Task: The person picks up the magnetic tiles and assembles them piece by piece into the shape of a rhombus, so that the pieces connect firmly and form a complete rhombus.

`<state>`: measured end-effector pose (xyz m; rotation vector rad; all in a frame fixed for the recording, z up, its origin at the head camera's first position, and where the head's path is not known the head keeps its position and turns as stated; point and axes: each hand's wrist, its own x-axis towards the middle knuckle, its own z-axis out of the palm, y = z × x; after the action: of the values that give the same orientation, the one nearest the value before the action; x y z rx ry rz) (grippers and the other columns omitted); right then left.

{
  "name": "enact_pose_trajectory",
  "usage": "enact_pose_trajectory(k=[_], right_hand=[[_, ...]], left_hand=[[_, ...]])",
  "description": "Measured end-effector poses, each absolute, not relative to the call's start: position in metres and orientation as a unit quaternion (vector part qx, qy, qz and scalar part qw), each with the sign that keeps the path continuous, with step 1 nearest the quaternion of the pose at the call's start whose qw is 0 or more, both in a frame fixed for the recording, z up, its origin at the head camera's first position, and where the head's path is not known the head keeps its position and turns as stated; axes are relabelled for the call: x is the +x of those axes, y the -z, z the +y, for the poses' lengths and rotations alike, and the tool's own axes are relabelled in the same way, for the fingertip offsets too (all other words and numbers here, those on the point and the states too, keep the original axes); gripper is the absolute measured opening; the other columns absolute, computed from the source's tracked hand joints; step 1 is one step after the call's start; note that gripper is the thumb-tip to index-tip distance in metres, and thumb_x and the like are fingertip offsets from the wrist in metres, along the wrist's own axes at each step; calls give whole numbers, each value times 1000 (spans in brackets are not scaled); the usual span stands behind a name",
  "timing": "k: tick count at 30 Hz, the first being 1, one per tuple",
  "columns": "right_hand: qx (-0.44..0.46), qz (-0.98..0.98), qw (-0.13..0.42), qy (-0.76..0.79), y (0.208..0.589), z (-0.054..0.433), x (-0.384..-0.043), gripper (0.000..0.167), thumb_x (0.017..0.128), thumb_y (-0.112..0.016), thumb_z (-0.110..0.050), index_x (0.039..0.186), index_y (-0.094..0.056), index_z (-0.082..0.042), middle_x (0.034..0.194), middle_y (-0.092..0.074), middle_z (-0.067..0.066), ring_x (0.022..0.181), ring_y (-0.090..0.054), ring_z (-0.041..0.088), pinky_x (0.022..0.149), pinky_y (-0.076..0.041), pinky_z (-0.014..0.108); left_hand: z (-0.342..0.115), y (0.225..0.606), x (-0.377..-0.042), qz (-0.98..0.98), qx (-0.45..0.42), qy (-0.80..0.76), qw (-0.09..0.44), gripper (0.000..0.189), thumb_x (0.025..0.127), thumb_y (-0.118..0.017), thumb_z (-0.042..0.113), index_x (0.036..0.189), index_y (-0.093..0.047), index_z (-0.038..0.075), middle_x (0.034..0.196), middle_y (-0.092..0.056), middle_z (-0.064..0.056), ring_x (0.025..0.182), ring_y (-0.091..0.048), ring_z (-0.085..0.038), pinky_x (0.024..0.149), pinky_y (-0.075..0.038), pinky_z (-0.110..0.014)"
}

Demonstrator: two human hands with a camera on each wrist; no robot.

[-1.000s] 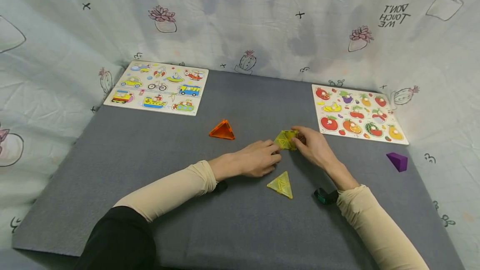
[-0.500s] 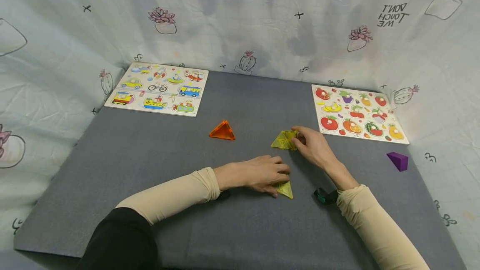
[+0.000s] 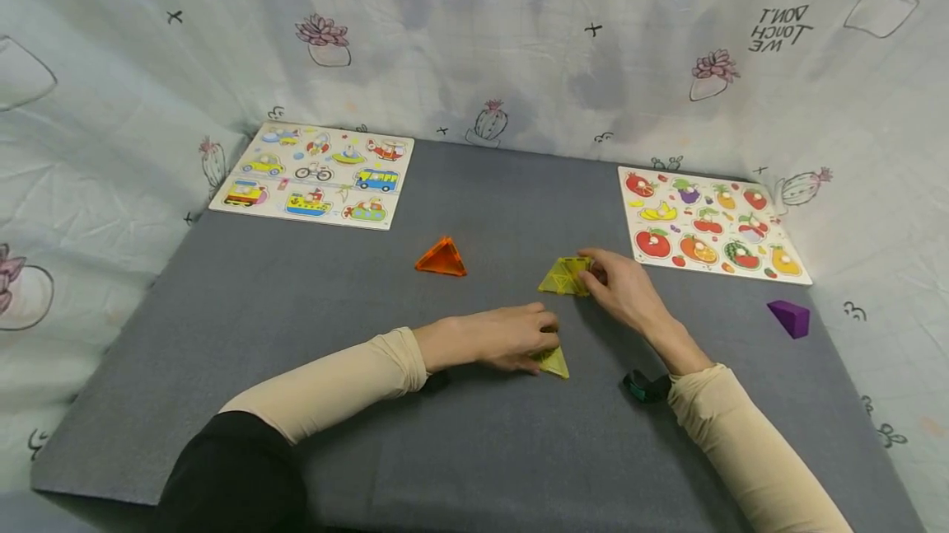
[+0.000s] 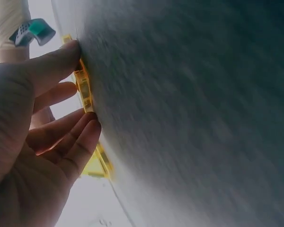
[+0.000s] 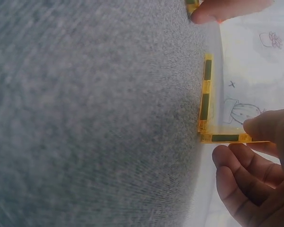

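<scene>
In the head view my left hand (image 3: 511, 338) grips a yellow translucent triangular magnetic tile (image 3: 555, 362) and covers much of it. The left wrist view has the thumb and fingertips on that tile's edge (image 4: 85, 87), close to the table surface. Farther out, my right hand (image 3: 623, 287) pinches a second yellow tile (image 5: 225, 138) between thumb and fingers, and it stands up from the table. Its base meets the edge of a third yellow tile (image 5: 205, 94) that lies flat. The two form a corner, partly hidden by the fingers in the head view.
An orange tile pyramid (image 3: 441, 258) sits left of the hands. A vehicle puzzle board (image 3: 337, 180) lies at the back left, a fruit puzzle board (image 3: 685, 216) at the back right. A purple block (image 3: 790, 319) is near the right edge. Printed cloth (image 3: 519, 39) hangs behind.
My left hand has left the joined tiles, come nearer and taken hold of the separate yellow tile, which has shifted slightly left and away. The right hand stays where it was.
</scene>
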<state>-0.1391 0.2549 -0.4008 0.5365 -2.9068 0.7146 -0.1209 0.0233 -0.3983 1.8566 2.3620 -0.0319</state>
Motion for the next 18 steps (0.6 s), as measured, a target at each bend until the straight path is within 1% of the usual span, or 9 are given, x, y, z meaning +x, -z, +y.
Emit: enact_pose_trajectory(k=[5, 13, 15, 18], right_hand=[[175, -956, 54, -228, 401, 257, -140, 33, 94, -64, -15, 124, -64, -2, 90, -70, 12, 76, -64, 21, 66, -49, 38], [179, -955, 61, -230, 399, 257, -142, 33, 92, -65, -14, 123, -64, -1, 91, -71, 13, 76, -64, 22, 67, -50, 39], [181, -954, 61, -230, 399, 257, -142, 33, 92, -65, -13, 123, -64, 0, 91, -71, 14, 77, -64, 22, 67, -50, 39], [183, -954, 59, -228, 400, 257, -142, 33, 92, -65, -13, 123, -64, 0, 91, -71, 14, 77, -64, 21, 67, -50, 39]], left_hand=[[8, 397, -128, 802, 593, -3, 74, 28, 94, -64, 40, 112, -65, 20, 138, -56, -4, 123, -54, -20, 102, -46, -28], [-13, 394, -142, 825, 559, -34, 74, 24, 93, -67, 30, 111, -67, 14, 139, -58, -9, 122, -56, -23, 101, -47, -31], [-16, 393, -143, 833, 547, -46, 73, 21, 92, -68, 25, 109, -68, 13, 133, -60, -9, 114, -58, -22, 97, -49, -31], [-19, 392, -143, 846, 526, -59, 69, 14, 93, -68, 20, 104, -68, 11, 113, -61, -7, 97, -60, -19, 85, -52, -30]])
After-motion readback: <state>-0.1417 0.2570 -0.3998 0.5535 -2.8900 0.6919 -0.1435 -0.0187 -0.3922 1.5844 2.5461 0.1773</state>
